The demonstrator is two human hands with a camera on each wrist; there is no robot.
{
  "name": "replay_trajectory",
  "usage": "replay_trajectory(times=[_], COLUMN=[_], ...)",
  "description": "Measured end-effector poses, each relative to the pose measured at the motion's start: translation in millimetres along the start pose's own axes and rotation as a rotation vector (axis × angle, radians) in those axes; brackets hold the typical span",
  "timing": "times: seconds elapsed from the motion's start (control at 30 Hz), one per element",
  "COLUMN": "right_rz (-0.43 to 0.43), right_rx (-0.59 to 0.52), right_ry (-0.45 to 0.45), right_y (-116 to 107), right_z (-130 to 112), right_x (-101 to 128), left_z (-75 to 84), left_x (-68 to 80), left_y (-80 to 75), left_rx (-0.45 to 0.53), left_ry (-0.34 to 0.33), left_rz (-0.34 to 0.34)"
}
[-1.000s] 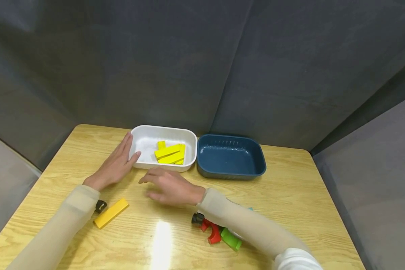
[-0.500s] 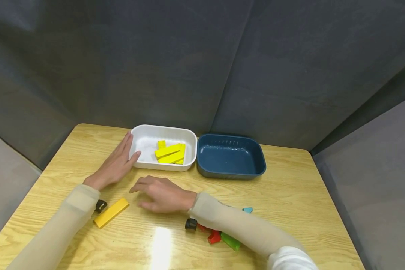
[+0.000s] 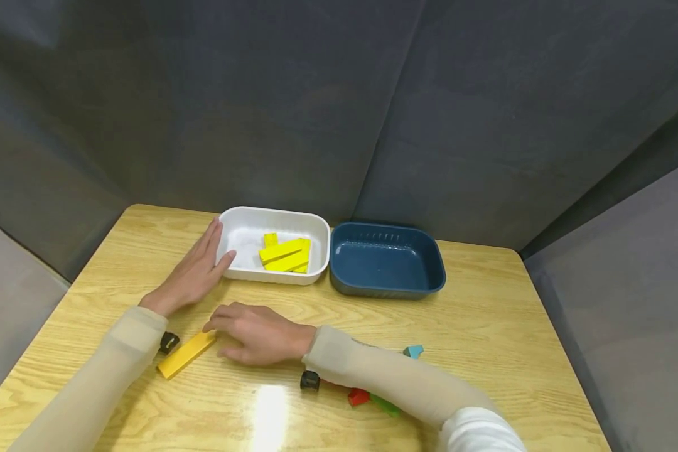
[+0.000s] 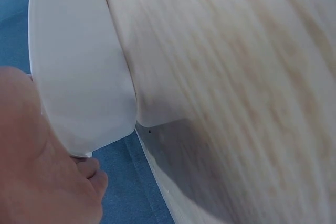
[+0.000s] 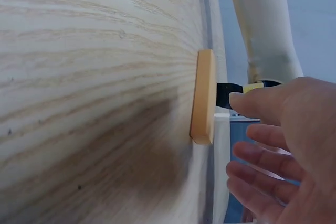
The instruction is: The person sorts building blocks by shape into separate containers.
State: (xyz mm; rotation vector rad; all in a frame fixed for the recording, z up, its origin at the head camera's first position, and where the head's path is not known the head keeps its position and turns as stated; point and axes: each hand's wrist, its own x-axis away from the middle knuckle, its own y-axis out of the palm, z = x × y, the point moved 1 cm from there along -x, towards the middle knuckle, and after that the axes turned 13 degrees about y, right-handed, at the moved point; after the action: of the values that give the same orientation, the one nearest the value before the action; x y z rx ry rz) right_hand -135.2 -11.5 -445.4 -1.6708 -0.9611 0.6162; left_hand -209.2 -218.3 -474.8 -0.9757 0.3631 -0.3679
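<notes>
My left hand [image 3: 191,275] rests against the left end of a white plastic bin [image 3: 271,276], fingers straight along its side and thumb over the front rim. In the left wrist view, the bin's outer wall [image 4: 79,61] stands beside that hand [image 4: 47,156]. Several bright yellow blocks [image 3: 285,256] lie inside the bin. On the table, an orange-yellow rectangular block [image 3: 185,356] lies slantwise. My right hand [image 3: 260,334] is just over its far end, fingertips at that end in the head view. The right wrist view shows the right fingers [image 5: 262,161] spread, holding nothing, beside the block [image 5: 202,98].
A dark blue bin [image 3: 387,292] stands directly right of the white one. A red piece [image 3: 358,397], a green piece [image 3: 384,405] and a light blue piece [image 3: 414,351] lie partly hidden around my right forearm. Dark grey cloth [image 3: 260,107] hangs behind the table.
My right hand has moved left and toward me, from in front of the white bin to the end of the orange-yellow block. My left hand stays at the bin.
</notes>
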Motion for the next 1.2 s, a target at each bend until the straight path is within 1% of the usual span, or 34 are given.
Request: replay_trajectory(times=[0.27, 0.53, 0.83, 1.1, 1.2], right_rz=[-0.035, -0.032, -0.055, -0.079, -0.072], right_rx=[0.009, 0.042, 0.048, 0.065, 0.077], right_ry=[0.003, 0.001, 0.023, 0.016, 0.009], right_y=[8, 14, 23, 26, 28], right_z=[-4, -5, -5, -9, -9], right_x=[-8, -16, -25, -28, -29], left_z=[1.3, 1.7, 1.7, 1.7, 1.9], left_x=[0.5, 0.8, 0.5, 1.0, 1.0], left_y=[0.1, -0.1, -0.8, -0.6, -0.4], left_rx=[0.002, 0.002, 0.004, 0.022, 0.022], left_ry=[-0.005, -0.015, -0.002, 0.003, 0.005], left_rz=[-0.007, -0.008, 0.003, 0.010, 0.015])
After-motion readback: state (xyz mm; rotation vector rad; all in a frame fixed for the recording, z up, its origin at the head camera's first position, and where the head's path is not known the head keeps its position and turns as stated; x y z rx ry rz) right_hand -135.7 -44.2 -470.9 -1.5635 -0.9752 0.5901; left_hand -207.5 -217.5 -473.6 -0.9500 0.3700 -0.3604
